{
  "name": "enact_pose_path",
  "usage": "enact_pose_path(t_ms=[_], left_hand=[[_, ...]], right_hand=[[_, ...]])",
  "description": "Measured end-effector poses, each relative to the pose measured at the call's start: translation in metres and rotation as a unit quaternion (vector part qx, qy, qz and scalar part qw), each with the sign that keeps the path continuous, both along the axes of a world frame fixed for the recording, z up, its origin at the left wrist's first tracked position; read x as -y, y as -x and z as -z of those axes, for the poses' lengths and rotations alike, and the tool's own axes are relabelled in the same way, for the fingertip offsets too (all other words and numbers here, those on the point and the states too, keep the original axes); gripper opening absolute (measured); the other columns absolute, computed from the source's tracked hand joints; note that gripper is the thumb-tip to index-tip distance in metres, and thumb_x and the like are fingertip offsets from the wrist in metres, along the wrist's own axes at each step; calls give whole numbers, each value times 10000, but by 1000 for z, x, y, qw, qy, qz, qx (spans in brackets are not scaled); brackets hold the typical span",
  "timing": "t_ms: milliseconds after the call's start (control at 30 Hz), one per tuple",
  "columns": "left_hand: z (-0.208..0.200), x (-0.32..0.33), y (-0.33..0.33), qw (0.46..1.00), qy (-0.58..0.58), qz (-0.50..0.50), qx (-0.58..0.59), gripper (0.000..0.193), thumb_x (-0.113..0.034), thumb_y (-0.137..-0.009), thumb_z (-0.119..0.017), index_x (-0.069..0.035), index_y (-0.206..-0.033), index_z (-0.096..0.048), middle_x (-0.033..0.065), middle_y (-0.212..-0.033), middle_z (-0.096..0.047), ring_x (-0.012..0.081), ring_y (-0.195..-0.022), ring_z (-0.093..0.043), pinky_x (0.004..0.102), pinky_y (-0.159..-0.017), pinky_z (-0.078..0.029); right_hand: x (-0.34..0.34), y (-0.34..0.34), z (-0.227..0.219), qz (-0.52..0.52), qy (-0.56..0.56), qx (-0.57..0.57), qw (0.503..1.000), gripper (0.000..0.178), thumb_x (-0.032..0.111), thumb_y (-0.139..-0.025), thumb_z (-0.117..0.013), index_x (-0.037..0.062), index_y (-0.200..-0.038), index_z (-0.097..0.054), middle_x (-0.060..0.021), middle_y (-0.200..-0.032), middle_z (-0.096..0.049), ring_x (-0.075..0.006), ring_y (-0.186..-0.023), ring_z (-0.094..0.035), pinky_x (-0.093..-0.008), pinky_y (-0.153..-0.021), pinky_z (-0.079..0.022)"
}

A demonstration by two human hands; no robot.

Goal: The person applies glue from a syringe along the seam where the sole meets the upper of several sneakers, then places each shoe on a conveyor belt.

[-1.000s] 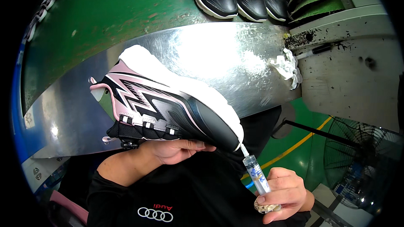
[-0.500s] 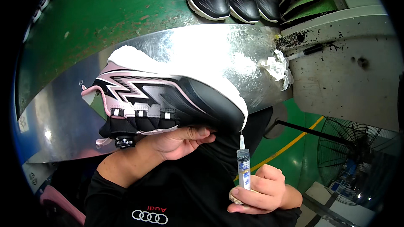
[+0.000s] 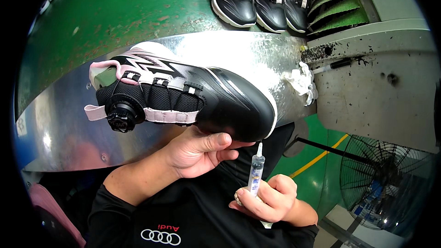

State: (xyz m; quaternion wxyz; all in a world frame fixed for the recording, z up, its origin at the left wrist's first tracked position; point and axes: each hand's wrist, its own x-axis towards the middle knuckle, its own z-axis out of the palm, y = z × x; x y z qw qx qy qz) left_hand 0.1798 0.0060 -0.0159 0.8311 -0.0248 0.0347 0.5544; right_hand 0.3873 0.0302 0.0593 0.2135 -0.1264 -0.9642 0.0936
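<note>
A black and pink sneaker [image 3: 229, 101] with a white sole and a dial closure is held on its side above the metal surface. My left hand [image 3: 200, 151] grips it from below near the forefoot; some fingers are hidden behind the shoe. In my right hand [image 3: 268, 200] is a clear plastic syringe [image 3: 256, 174] with blue marks on its barrel, its tip pointing up. That tip is at the lower edge of the sneaker's toe; I cannot tell whether it touches. My right fingers wrap round the lower end of the barrel.
Several similar sneakers [image 3: 234, 4] stand on the green table [image 3: 138, 4] beyond the shiny metal plate [image 3: 59, 128]. Crumpled white tissue [image 3: 303, 82] and a marker pen [image 3: 333, 66] lie at the right by a grey machine panel [image 3: 376, 92]. A black fan [image 3: 381, 179] stands at the lower right.
The sneaker has rolled so its top and laces face me more. The syringe has shifted slightly left and up with my right hand, and now leans a little.
</note>
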Motion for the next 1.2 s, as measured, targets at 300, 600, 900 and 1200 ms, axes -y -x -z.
enact_pose_path(t_ms=[300, 600, 900, 1200], left_hand=[[14, 26, 3, 998, -15, 14, 54, 363, -24, -832, -597, 14, -1190, -551, 172, -1176, -593, 305, -1119, -562, 388, -890, -490], [-16, 142, 83, 965, 175, -92, -169, 756, 12, -655, -647, 44, -1343, -334, 221, -1260, -503, 320, -1156, -527, 453, -1005, -408], [-12, -11, 117, 908, 46, -178, -377, 514, -125, -864, -566, 21, -1313, -360, 157, -1234, -518, 239, -1129, -533, 402, -985, -429], [6, -25, 172, 880, 67, -228, -411, 235, -92, -880, -565, 45, -1066, -518, 189, -1052, -592, 330, -1018, -595, 339, -855, -532]], right_hand=[[-6, -9, 1, 12, -44, -189, 981, 308, 365, -666, -785, 188, -867, -633, 13, -678, -435, -129, -531, -375, -233, -493, -291], [-76, 36, 79, 99, 95, -93, 986, 440, 210, -662, -737, 42, -1037, -580, -98, -915, -589, -279, -798, -457, -363, -761, -374], [-90, 45, 94, 131, 131, -125, 975, 439, 172, -611, -753, 59, -1010, -609, -66, -861, -618, -257, -784, -461, -330, -737, -390], [-88, 47, 93, 137, 139, -106, 975, 406, 190, -645, -734, 40, -1000, -609, -85, -852, -624, -271, -784, -486, -351, -763, -382]])
